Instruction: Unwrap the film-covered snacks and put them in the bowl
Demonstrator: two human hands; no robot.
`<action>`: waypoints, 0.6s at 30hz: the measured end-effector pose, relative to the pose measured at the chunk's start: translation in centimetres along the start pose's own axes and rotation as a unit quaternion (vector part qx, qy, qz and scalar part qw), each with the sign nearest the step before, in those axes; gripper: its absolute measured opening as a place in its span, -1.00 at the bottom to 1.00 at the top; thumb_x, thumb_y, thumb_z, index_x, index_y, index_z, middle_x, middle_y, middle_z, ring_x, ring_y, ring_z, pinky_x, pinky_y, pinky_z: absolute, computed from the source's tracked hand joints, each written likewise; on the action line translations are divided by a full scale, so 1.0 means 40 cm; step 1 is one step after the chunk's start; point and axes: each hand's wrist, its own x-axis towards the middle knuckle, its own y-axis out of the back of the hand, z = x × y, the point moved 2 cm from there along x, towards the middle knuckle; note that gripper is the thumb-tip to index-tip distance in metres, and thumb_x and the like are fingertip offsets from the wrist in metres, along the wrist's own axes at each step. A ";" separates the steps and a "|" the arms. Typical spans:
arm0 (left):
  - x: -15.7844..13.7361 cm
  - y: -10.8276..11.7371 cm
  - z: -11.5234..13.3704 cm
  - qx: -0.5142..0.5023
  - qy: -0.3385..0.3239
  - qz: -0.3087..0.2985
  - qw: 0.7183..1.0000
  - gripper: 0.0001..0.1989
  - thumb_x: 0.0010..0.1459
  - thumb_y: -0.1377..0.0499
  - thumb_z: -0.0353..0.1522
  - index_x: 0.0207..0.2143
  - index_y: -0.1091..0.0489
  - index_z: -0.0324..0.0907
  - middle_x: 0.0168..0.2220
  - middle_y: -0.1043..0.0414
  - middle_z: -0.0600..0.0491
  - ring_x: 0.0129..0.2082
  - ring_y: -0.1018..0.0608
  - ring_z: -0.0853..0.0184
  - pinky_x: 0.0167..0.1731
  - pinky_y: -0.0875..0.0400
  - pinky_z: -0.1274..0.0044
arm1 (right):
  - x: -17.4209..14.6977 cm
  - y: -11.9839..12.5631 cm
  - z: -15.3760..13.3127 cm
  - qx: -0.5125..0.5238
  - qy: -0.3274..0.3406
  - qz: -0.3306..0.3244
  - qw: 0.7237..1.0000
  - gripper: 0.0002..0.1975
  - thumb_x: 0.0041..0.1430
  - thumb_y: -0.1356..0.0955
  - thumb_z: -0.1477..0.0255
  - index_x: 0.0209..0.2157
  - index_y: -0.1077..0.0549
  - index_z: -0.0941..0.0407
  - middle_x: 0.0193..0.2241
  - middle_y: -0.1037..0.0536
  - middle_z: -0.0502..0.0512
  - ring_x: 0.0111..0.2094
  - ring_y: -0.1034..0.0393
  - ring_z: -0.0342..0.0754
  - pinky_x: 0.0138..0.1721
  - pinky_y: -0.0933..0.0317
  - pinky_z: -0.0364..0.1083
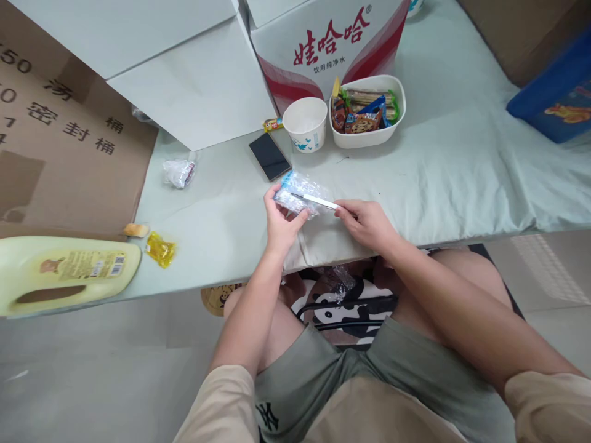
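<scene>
My left hand (285, 225) grips a clear, crinkled plastic packet (302, 189) by its left side and lower edge, with fingers and thumb around it. Blue shows at the packet's upper left; what is inside I cannot make out. In my right hand (367, 223) is a slim white-silver pen-like blade tool (318, 201), pinched at its right end. Its thin dark tip points left and lies over the packet; whether it pierces the plastic I cannot tell. Just beyond my left hand a dark phone (270, 156) lies flat on the cloth.
Behind the packet stand a white paper bowl (305, 125) and an oval tub (369, 140) of wrapped snacks, against a printed carton (330, 55). At left are a plastic-wrapped bundle (179, 173), a yellow wrapper (160, 249) and a pale yellow jug (69, 274). The cloth-covered table's front edge (462, 242) crosses above my knees.
</scene>
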 end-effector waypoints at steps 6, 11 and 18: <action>0.042 0.062 -0.006 -0.044 0.047 0.092 0.994 -0.17 -0.10 -0.46 -0.07 0.17 -0.12 0.18 0.11 -0.40 -0.01 0.12 -0.51 0.21 0.05 -0.47 0.40 | 0.016 0.033 0.044 -0.083 -0.062 0.031 0.994 -0.65 0.33 -0.23 0.31 -0.14 -0.62 0.09 -0.47 -0.57 0.10 -0.42 -0.38 0.01 -0.33 -0.15 -0.04; 0.013 0.037 0.005 -0.008 0.052 0.024 0.998 -0.30 -0.07 -0.46 -0.04 0.07 -0.27 0.06 -0.05 -0.47 0.00 0.01 -0.56 0.18 0.02 -0.47 0.39 | 0.018 0.062 0.090 -0.186 -0.092 0.126 0.970 -0.67 0.30 -0.24 0.32 -0.10 -0.58 0.11 -0.19 -0.62 0.27 -0.22 -0.43 0.16 -0.27 -0.18 0.03; 0.002 0.053 0.014 0.060 0.018 0.057 0.996 -0.51 0.17 -0.21 0.08 -0.06 -0.46 -0.07 0.13 -0.45 -0.07 0.25 -0.43 0.10 0.29 -0.27 0.29 | 0.007 0.075 0.100 -0.260 -0.095 0.190 0.942 -0.66 0.27 -0.23 0.40 -0.01 -0.52 0.12 -0.03 -0.54 0.35 0.06 -0.30 0.31 0.03 -0.13 0.27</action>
